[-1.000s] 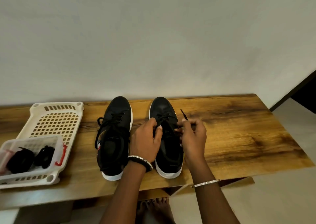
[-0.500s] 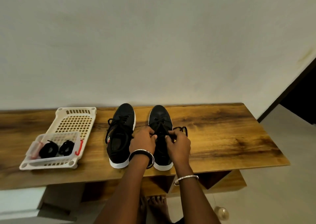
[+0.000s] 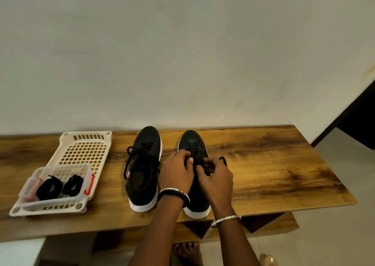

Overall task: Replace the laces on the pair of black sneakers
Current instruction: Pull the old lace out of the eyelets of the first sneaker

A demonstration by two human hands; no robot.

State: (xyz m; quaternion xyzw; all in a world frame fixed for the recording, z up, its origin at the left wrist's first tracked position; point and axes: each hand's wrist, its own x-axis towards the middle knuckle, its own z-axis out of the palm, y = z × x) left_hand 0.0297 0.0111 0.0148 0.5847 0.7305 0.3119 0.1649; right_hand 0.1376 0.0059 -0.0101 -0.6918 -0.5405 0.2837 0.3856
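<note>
On the wooden table (image 3: 274, 164), far left, a white basket (image 3: 85, 135) holds two coiled black laces (image 3: 50, 186). At centre stands the left sneaker (image 3: 146, 164), loosely laced. The left hand (image 3: 176, 174) and right hand (image 3: 217, 178) each pinch the lace (image 3: 223, 157) over the right sneaker (image 3: 192, 142). The lace is probably soft, light and limp, so best gripped near its stiff tip. A second ago that tip pointed upward; now it loops rightward.

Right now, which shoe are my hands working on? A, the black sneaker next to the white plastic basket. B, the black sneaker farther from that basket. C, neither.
B: the left hand and right hand both hold the black lace of the white-soled black sneaker farther from the white plastic basket.
</note>
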